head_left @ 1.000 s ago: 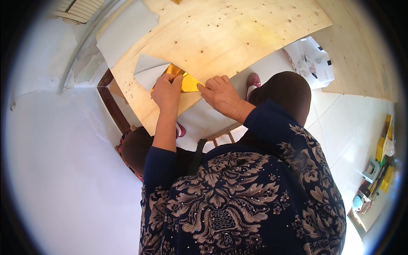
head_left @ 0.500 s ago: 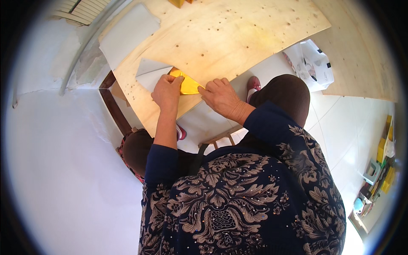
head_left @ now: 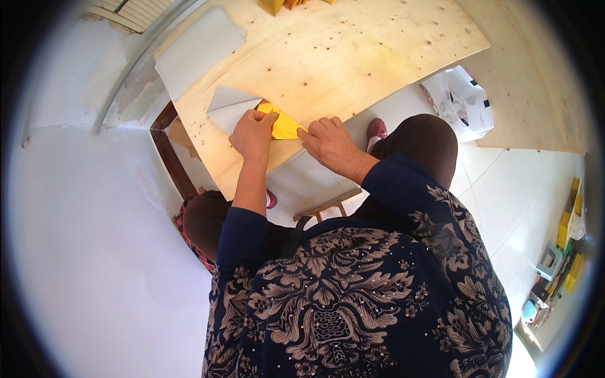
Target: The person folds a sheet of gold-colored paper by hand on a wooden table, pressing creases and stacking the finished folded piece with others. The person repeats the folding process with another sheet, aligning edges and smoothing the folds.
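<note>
A folded piece of shiny gold paper [head_left: 285, 127] lies at the near edge of the wooden tabletop [head_left: 359, 57], between my two hands. My left hand [head_left: 253, 133] is closed, its thumb and fingertips pinching the upper left part of the gold paper. At the paper's right corner, my right hand [head_left: 331, 146] pinches with thumb and forefinger, the other fingers curled. Just beyond my left hand sits a pale grey folded sheet of paper [head_left: 230, 108], which meets the gold one; whether they are joined I cannot tell.
A flat grey sheet [head_left: 200, 47] covers the table's far left. Folded gold paper pieces [head_left: 271, 5] stand at the far edge. Right of the table, a white plastic bag [head_left: 463, 104] rests beside another wooden board [head_left: 535, 94]. A wooden stool [head_left: 328, 205] shows below the table edge.
The view has shifted slightly, bringing more of the far gold pieces into sight. Both hands keep their pinch on the gold paper, with little visible change in its shape.
</note>
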Demonstrator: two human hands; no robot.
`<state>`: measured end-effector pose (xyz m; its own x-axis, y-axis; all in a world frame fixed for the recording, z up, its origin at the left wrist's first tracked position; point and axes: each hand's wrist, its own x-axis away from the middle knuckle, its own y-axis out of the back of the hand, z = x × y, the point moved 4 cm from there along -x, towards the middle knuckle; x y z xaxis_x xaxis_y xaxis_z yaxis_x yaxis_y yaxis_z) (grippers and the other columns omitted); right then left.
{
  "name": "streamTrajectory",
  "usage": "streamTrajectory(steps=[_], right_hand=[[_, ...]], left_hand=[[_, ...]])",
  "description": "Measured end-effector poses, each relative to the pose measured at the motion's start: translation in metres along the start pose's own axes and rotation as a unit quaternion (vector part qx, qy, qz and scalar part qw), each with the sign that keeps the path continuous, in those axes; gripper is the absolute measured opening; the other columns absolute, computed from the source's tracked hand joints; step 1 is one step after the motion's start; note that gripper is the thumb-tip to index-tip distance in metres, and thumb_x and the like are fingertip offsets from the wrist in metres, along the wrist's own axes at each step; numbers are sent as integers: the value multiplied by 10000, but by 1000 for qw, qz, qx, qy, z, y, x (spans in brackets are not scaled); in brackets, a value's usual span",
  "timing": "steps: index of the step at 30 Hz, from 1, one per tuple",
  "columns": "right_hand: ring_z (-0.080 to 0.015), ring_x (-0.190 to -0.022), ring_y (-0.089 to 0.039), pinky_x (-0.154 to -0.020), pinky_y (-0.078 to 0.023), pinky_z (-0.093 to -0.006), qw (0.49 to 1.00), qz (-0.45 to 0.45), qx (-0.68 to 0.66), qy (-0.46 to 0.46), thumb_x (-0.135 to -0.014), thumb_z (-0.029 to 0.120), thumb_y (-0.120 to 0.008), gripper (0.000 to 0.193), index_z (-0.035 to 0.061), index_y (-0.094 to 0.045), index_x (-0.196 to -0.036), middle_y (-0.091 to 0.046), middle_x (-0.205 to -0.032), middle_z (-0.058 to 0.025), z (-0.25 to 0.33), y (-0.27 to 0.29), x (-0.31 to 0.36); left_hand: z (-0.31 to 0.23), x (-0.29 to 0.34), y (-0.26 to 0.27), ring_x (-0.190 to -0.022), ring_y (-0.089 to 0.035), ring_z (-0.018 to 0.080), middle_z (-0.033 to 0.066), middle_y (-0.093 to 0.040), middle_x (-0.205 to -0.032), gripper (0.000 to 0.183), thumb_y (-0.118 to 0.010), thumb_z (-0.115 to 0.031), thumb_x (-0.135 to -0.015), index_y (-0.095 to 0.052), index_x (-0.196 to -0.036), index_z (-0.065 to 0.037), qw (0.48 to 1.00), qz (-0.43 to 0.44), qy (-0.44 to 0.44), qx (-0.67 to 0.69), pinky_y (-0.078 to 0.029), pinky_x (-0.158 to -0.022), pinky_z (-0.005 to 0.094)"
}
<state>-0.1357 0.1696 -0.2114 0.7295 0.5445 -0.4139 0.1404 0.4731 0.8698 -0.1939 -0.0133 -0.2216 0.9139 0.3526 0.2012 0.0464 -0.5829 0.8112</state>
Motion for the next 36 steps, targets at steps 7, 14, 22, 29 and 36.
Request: streamTrajectory(steps=[7,14,22,29,36], right_hand=[[-213,-832,-497,-739,-363,-358,1000,15,8,3,-870,192,-585,225,66,-640,-1048,-518,-835,-57,1,0,0],[-218,-837,-505,-744,-367,-356,1000,23,14,2,-867,189,-583,220,64,-643,-1037,-525,-836,-63,2,4,-2],[-259,-886,-539,-802,-397,-406,999,-9,-51,0,-849,193,-600,266,15,-630,-1044,-563,-922,-107,19,14,-23],[-348,-1343,-378,-1139,-261,-444,999,34,-30,30,-876,286,-614,541,-50,-507,-1286,-428,-1409,-232,35,-21,-19],[-348,-1376,-343,-1157,-231,-443,997,36,-33,57,-866,337,-611,606,-53,-485,-1313,-407,-1440,-226,28,-27,-12]], left_hand=[[-3,1,2,-653,-639,198,9,-680,-656,281,-727,-419,-742,-691,-757,-141,1000,-2,-7,-7,-404,-738,368],[-7,2,4,-667,-641,195,12,-684,-663,281,-727,-419,-727,-688,-755,-142,1000,12,2,-2,-392,-769,367],[-6,0,3,-761,-652,230,23,-700,-737,275,-726,-416,-716,-688,-797,-155,999,13,-5,-46,-387,-775,380],[-5,-7,3,-791,-652,247,57,-707,-830,267,-708,-383,-760,-687,-868,-140,998,38,-18,-43,-395,-797,403],[1,60,11,-1219,-499,285,141,-568,-1286,398,-619,-313,-885,-611,-1157,-22,947,-79,-309,-36,-322,-1024,506]])
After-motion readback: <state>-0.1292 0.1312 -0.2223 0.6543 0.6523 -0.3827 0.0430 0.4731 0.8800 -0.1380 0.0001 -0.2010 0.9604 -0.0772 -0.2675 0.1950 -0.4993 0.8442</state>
